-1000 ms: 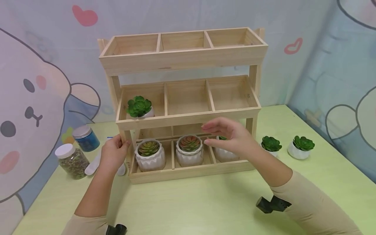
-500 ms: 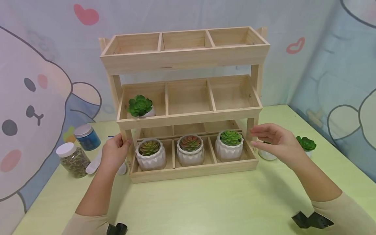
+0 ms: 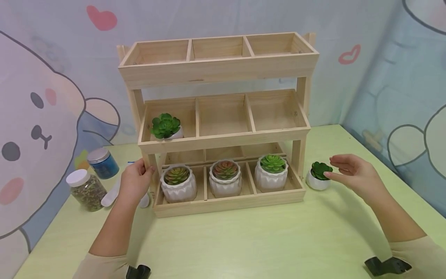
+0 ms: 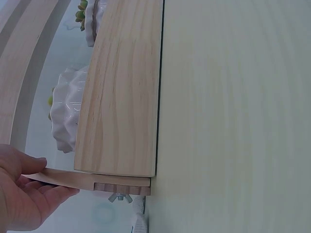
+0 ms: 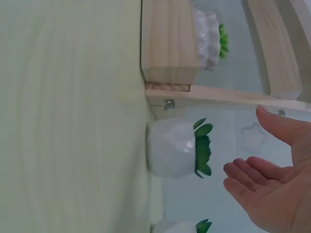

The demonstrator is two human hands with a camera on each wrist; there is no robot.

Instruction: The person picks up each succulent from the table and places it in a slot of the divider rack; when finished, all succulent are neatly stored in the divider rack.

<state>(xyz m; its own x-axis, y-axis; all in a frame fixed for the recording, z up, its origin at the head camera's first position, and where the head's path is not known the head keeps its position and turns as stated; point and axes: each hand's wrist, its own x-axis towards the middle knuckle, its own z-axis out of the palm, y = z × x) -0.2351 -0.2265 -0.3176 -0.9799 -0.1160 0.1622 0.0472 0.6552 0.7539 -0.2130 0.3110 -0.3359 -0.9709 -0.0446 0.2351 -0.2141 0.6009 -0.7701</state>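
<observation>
A three-tier wooden plant stand (image 3: 223,142) stands on the table, each tier split into compartments. My left hand (image 3: 136,181) grips its left upright (image 4: 68,177), thumb on one side and fingers on the other. On the right, my right hand (image 3: 359,176) reaches with parted thumb and fingers beside a small green succulent in a white pot (image 3: 318,182), holding nothing. Another white pot (image 5: 177,227) shows at the bottom of the right wrist view; in the head view the right hand hides it.
White pots (image 3: 179,190) with succulents fill the bottom tier's front compartments. One green succulent (image 3: 165,126) sits in the middle tier's left compartment. Left of the stand are a jar of granules (image 3: 87,190), a blue jar (image 3: 103,163) and a white scoop-like item (image 3: 110,195).
My right hand has moved right, from in front of the bottom tier's right pot to beside the small succulent on the table. The left hand keeps its grip on the upright.
</observation>
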